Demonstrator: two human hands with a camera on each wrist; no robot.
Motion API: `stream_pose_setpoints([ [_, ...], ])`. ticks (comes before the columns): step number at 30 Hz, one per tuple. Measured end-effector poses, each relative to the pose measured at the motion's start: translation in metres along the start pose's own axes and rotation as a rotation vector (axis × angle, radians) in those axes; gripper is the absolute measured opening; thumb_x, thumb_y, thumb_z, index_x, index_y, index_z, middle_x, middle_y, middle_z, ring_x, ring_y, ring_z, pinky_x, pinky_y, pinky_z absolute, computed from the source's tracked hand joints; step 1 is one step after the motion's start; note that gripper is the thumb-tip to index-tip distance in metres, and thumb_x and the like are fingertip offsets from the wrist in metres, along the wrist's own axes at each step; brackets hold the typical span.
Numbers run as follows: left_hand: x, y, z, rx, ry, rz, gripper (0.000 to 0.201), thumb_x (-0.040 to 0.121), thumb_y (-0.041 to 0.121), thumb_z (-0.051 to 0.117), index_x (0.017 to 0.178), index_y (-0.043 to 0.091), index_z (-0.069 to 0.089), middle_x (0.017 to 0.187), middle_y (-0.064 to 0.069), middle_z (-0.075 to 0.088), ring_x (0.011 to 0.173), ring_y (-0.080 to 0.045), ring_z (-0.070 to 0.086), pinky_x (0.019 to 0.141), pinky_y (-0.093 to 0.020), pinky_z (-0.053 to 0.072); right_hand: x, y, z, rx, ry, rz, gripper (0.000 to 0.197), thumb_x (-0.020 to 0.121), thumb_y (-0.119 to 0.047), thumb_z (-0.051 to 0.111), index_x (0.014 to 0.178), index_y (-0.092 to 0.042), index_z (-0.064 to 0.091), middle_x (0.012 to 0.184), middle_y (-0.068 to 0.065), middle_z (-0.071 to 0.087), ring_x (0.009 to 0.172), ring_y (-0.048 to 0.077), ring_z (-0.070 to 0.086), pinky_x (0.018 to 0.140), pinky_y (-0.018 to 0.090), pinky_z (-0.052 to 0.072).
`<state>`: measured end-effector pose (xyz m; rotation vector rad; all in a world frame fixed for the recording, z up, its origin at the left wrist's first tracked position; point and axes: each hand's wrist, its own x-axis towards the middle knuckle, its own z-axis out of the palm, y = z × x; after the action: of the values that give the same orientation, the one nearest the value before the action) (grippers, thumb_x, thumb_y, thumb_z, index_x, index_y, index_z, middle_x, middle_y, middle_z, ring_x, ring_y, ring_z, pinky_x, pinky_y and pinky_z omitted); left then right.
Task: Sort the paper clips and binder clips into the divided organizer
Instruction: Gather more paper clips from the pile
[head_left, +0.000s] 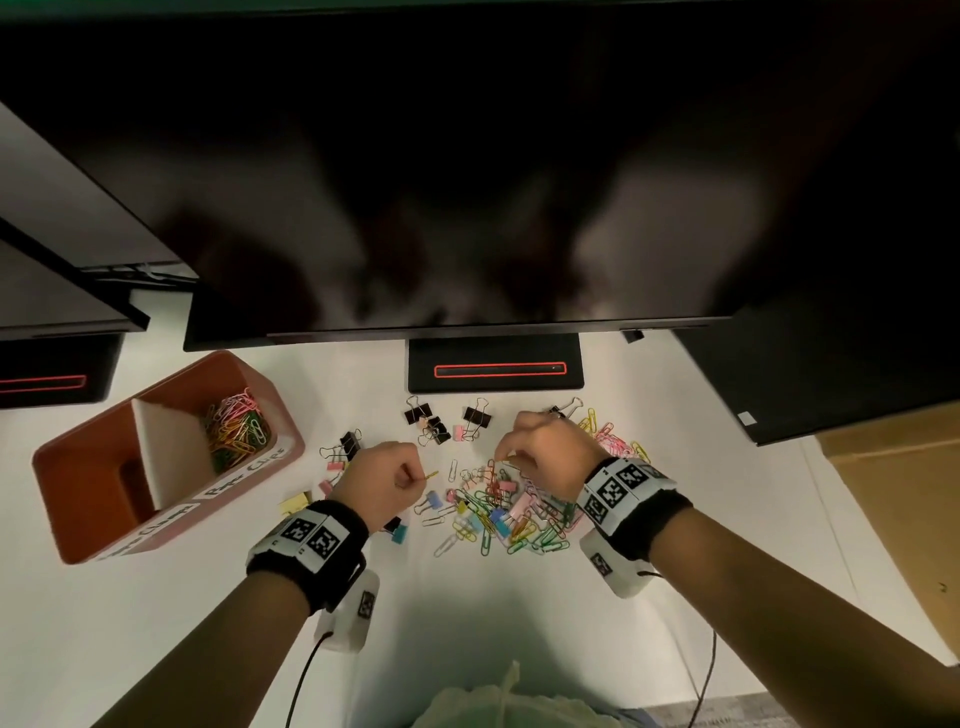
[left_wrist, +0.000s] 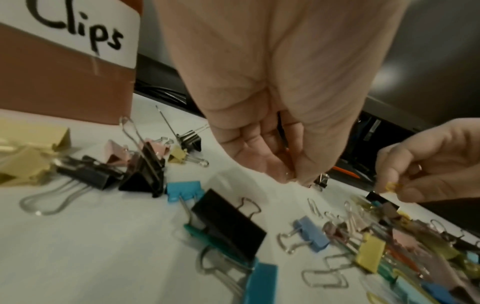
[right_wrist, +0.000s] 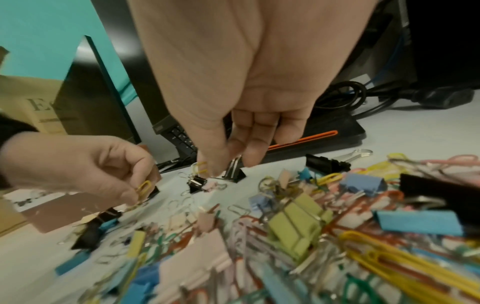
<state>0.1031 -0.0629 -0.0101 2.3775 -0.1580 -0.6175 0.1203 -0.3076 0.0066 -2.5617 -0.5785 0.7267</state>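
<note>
The yellow paper clip (head_left: 431, 475) is pinched at the fingertips of the left hand (head_left: 382, 478), with its long axis pointing right, away from the organizer (head_left: 67, 467) and toward the mixed pile (head_left: 498, 512). The organizer sits to the left of both hands; its far compartment already holds paper clips (head_left: 236, 431), and the near compartment shows no clips. The left hand is the nearer hand to it, so the likely carry runs leftward and away from the body. The right hand (head_left: 545, 449) hovers over the pile, thumb and forefinger closed on a second yellow clip (right_wrist: 201, 167). Loose black binder clips (head_left: 478, 415) lie beyond the hands, near the monitor base (head_left: 493, 343).
</note>
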Motion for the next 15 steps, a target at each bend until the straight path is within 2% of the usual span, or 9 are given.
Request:
stream_pose_setpoints([
  [2, -0.006, 0.004, -0.003, -0.045, -0.002, -0.015, 0.021, 0.075, 0.006, 0.067, 0.066, 0.021, 0.058, 0.067, 0.003, 0.064, 0.062, -0.004, 0.06, 0.057, -0.008, 0.044, -0.006, -0.008, 0.004, 0.019, -0.04, -0.079, 0.018, 0.09, -0.023, 0.054, 0.104, -0.024, 0.067, 0.101, 0.0, 0.058, 0.093, 0.016, 0.055, 0.085, 0.034, 0.049],
  [3, -0.009, 0.005, -0.005, -0.063, -0.016, -0.023, 0.019, 0.076, 0.007, 0.068, 0.071, 0.023, 0.059, 0.067, 0.006, 0.064, 0.061, -0.001, 0.059, 0.057, -0.009, 0.043, -0.008, -0.013, 0.007, 0.022, -0.061, -0.116, 0.016, 0.09, -0.023, 0.056, 0.1, -0.022, 0.068, 0.101, 0.0, 0.059, 0.093, 0.017, 0.055, 0.085, 0.034, 0.049],
  [5, -0.016, 0.008, -0.005, -0.091, -0.065, -0.031, 0.019, 0.077, 0.011, 0.069, 0.087, 0.025, 0.06, 0.071, 0.008, 0.064, 0.061, 0.0, 0.058, 0.059, -0.012, 0.045, -0.009, -0.021, 0.016, -0.005, -0.097, -0.154, 0.015, 0.089, -0.02, 0.056, 0.098, -0.018, 0.068, 0.103, 0.002, 0.062, 0.096, 0.02, 0.057, 0.086, 0.037, 0.049],
  [6, -0.019, 0.009, -0.003, -0.1, -0.094, -0.032, 0.023, 0.078, 0.012, 0.069, 0.095, 0.025, 0.059, 0.072, 0.008, 0.064, 0.061, 0.0, 0.059, 0.059, -0.013, 0.046, -0.008, -0.023, 0.02, -0.027, -0.113, -0.15, 0.016, 0.089, -0.019, 0.056, 0.101, -0.018, 0.067, 0.105, 0.003, 0.063, 0.098, 0.022, 0.057, 0.087, 0.038, 0.049],
  [8, -0.024, 0.008, 0.002, -0.079, -0.142, -0.033, 0.023, 0.079, 0.013, 0.068, 0.098, 0.024, 0.061, 0.073, 0.009, 0.064, 0.061, -0.001, 0.059, 0.059, -0.014, 0.049, -0.006, -0.021, 0.025, -0.064, -0.117, -0.121, 0.023, 0.09, -0.017, 0.055, 0.111, -0.021, 0.064, 0.106, 0.003, 0.064, 0.1, 0.023, 0.057, 0.09, 0.039, 0.049],
  [10, -0.027, 0.007, 0.011, 0.048, -0.162, -0.026, 0.02, 0.081, 0.017, 0.065, 0.1, 0.022, 0.063, 0.077, 0.009, 0.064, 0.067, -0.003, 0.059, 0.066, -0.019, 0.051, -0.006, -0.013, 0.025, -0.089, -0.105, -0.085, 0.032, 0.09, -0.013, 0.053, 0.12, -0.025, 0.059, 0.106, 0.002, 0.065, 0.101, 0.023, 0.056, 0.092, 0.039, 0.048],
  [13, -0.031, 0.004, 0.025, 0.189, -0.127, -0.024, 0.021, 0.083, 0.02, 0.062, 0.105, 0.021, 0.062, 0.088, 0.004, 0.065, 0.075, -0.009, 0.057, 0.077, -0.027, 0.05, -0.007, -0.002, 0.021, -0.15, -0.122, -0.078, 0.039, 0.092, -0.014, 0.052, 0.126, -0.03, 0.054, 0.104, 0.002, 0.063, 0.102, 0.022, 0.055, 0.093, 0.039, 0.046],
  [15, -0.029, 0.005, 0.031, 0.227, -0.07, -0.012, 0.017, 0.084, 0.02, 0.061, 0.101, 0.021, 0.063, 0.09, 0.002, 0.065, 0.079, -0.012, 0.058, 0.079, -0.029, 0.05, -0.007, -0.002, 0.019, -0.191, -0.14, -0.104, 0.038, 0.092, -0.019, 0.052, 0.129, -0.031, 0.051, 0.107, 0.002, 0.062, 0.106, 0.022, 0.054, 0.096, 0.037, 0.043],
])
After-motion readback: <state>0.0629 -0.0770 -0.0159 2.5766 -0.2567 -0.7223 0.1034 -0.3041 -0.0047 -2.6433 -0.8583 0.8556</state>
